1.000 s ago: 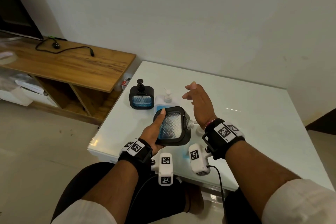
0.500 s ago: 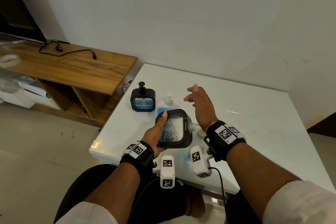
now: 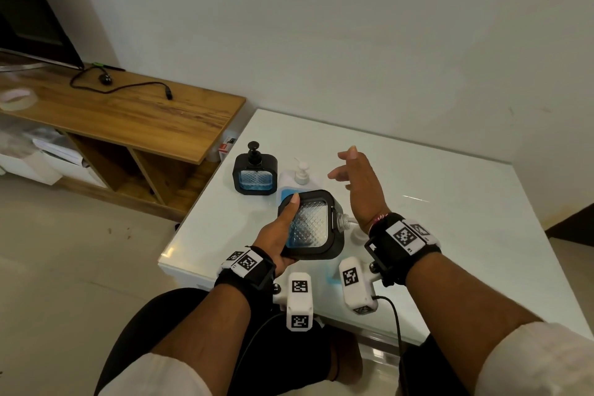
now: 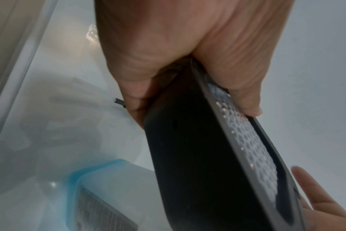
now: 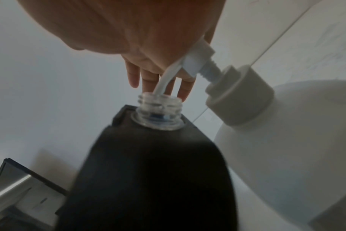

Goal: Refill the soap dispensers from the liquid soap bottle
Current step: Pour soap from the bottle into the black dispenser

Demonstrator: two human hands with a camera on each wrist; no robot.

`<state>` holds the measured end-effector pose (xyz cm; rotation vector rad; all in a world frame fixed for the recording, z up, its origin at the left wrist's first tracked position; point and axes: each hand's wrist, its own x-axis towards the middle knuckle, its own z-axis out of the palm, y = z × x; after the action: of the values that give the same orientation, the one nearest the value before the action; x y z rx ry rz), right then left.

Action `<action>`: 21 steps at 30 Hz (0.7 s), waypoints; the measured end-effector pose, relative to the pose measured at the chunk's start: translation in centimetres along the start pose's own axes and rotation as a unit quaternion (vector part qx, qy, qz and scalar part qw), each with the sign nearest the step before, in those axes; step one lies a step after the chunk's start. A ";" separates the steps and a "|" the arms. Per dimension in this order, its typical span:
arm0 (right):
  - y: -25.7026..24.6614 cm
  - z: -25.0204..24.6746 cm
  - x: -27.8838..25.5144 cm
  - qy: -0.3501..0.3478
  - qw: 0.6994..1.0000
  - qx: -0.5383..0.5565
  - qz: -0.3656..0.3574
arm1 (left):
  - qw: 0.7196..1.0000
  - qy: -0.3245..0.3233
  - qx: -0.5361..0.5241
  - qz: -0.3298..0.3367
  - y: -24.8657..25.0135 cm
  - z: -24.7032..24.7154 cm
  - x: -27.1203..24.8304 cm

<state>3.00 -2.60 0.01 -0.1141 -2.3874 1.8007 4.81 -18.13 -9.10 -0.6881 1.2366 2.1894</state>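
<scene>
far left on the white desk (image 3: 450, 235) stands a black soap dispenser (image 3: 255, 177) with its pump on, partly filled with blue soap. near it the left hand (image 3: 279, 235), its grip closed around a second black dispenser (image 3: 313, 225), tilts the open clear neck (image 5: 160, 112) onto the spout of a white pump bottle (image 5: 286, 156). the right hand (image 3: 360, 183) hovers above, grip wide and empty. judging by this, the held dispenser is mid-refill, needing pumping and recapping.
</scene>
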 end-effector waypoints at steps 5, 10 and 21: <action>0.1 0.1 -0.1 -0.016 0.999 -0.028 0.002 | 1.000 0.001 -0.004 0.001 0.0 0.1 0.0; -0.1 -0.1 0.1 0.017 0.999 0.026 0.018 | 1.000 -0.004 -0.013 0.005 0.1 0.3 -0.5; 0.2 0.1 0.0 -0.003 1.000 -0.005 0.010 | 1.000 0.002 -0.009 -0.003 0.0 0.1 0.1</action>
<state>2.97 -2.63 -0.18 -0.1330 -2.4085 1.7996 4.74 -18.01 -9.10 -0.7012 1.2171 2.1985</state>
